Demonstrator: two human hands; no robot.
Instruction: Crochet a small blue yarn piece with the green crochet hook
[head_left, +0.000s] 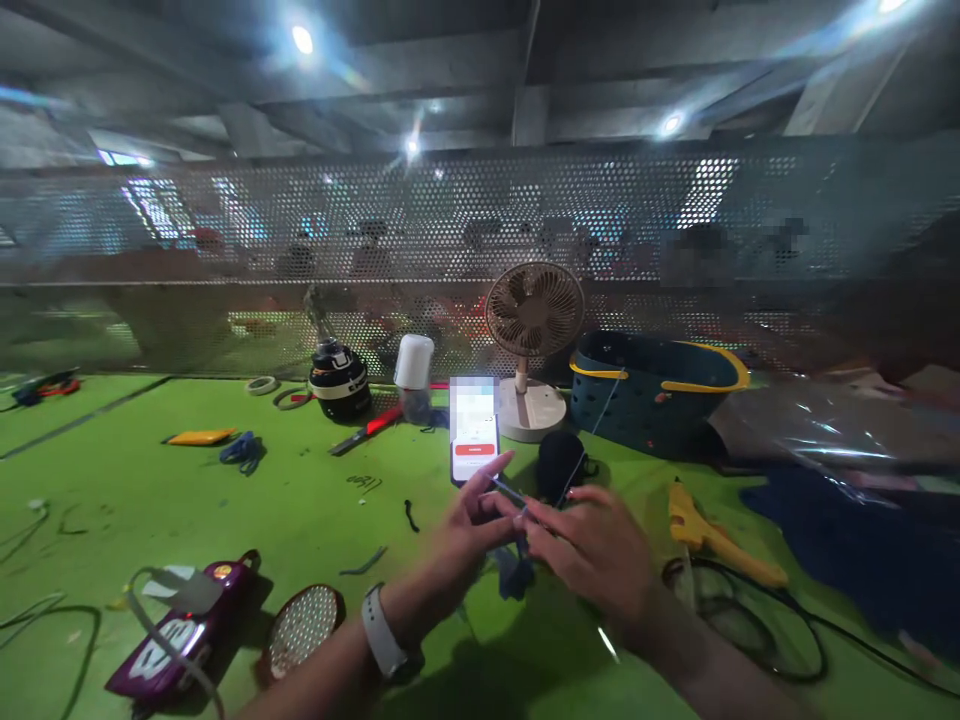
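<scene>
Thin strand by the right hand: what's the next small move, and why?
I'd probably ease a little slack with the right hand: the thin strand runs nearly straight from it up toward the basket, and its fingers meet those of the left hand closely, so a pull could disturb both.

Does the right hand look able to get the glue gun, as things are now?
Probably yes: the glue gun lies just right of the right hand, with bare table between. But its fingers seem busy with a strand.
</scene>
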